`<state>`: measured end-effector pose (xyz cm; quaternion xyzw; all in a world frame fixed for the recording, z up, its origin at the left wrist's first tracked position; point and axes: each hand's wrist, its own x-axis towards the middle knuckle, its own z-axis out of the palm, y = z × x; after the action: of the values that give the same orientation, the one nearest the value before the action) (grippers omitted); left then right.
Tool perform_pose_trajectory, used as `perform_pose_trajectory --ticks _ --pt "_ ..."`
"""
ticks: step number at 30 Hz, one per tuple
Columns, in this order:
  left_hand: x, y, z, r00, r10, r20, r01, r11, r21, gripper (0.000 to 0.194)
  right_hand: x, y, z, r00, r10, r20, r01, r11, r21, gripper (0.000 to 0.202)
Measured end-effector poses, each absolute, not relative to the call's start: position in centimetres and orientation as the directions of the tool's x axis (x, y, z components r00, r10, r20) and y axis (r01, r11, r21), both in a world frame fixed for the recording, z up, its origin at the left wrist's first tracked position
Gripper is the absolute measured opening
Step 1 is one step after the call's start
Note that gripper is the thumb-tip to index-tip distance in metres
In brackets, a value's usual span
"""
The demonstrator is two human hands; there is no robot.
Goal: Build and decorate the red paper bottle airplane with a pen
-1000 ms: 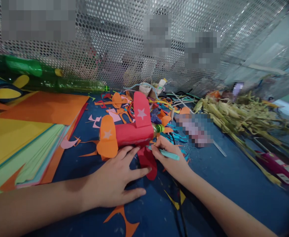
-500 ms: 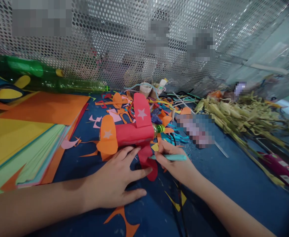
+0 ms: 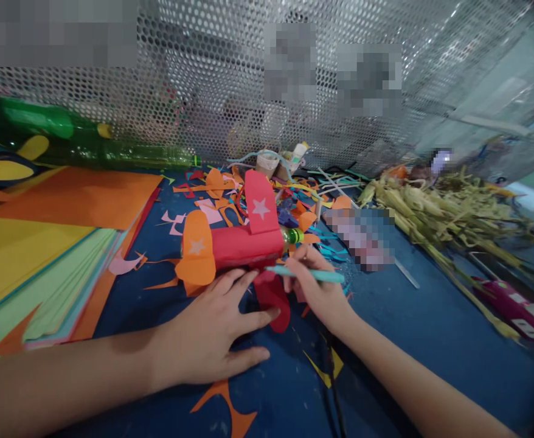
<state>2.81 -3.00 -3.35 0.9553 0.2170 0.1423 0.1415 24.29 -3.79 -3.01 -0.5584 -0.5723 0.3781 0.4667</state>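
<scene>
A toy plane made from a bottle wrapped in red paper [image 3: 235, 246] lies on the blue table. A star marks its upright red wing [image 3: 261, 204], and another star is on the orange paper tail piece [image 3: 197, 243]. My left hand [image 3: 214, 322] lies flat with its fingers spread, the fingertips against the bottle and one finger on the lower red wing [image 3: 273, 301]. In a pinch, my right hand [image 3: 315, 283] holds a turquoise pen [image 3: 326, 275], its tip over the base of that lower wing. The bottle's green cap [image 3: 297, 235] shows beyond my right fingers.
Stacked coloured paper [image 3: 79, 201] lies at left, in front of green bottles [image 3: 66, 134]. Paper scraps [image 3: 224, 204] are strewn behind the plane. Dried corn husks [image 3: 431, 210] and a purple object [image 3: 513, 307] lie at right. A perforated metal screen [image 3: 212, 79] borders the back.
My right hand has moved the pen up and slightly left, from the middle of the lower wing to its base. My left hand stays on the plane.
</scene>
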Motion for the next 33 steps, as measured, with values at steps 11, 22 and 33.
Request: perform_pose_trajectory --ticks 11,22,33 --pt "2.9 -2.9 -3.6 0.864 0.455 0.218 0.376 -0.868 0.323 0.045 24.6 -3.7 -3.5 0.043 0.996 0.083 0.399 0.059 -0.915 0.025" --pt "2.9 -2.9 -3.6 0.876 0.441 0.197 0.375 -0.878 0.298 0.047 24.7 -3.4 -4.3 0.062 0.993 0.099 0.531 0.052 -0.846 0.022" --pt "2.9 -2.9 -3.7 0.872 0.450 0.192 0.385 -0.873 0.299 0.047 24.8 -3.4 -4.3 0.025 0.994 0.109 0.496 0.082 -0.864 0.022"
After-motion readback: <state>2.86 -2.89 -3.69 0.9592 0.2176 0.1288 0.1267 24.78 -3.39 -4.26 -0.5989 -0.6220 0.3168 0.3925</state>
